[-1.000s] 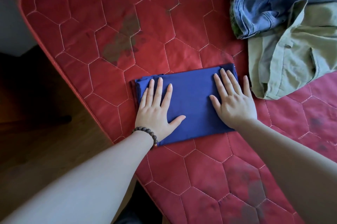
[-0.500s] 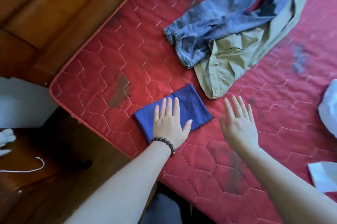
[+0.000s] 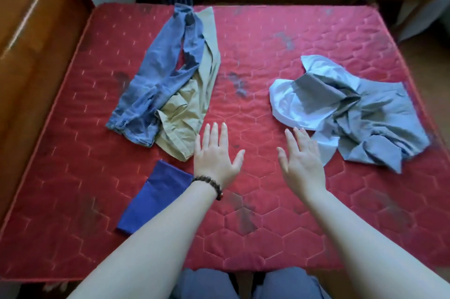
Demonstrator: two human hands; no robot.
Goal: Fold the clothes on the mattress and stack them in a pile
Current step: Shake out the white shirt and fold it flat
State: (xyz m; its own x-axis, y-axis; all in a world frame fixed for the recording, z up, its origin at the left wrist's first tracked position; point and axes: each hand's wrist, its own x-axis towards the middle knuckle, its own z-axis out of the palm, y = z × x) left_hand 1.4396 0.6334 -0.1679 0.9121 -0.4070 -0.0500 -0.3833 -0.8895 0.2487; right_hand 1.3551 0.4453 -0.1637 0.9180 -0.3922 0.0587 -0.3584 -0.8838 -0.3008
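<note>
Navy folded cloth (image 3: pixel 155 196), long axis diagonal, near-left to far-right

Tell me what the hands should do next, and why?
Probably reach the right hand forward to take the crumpled light blue shirt. Both hands are open and hold nothing, the dark blue cloth already lies folded, and that shirt lies just past the right fingers.

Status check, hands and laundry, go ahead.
Left hand and right hand open, empty. Dark blue cloth folded; jeans, khaki garment, light blue shirt unfolded. Nothing blocking.
</note>
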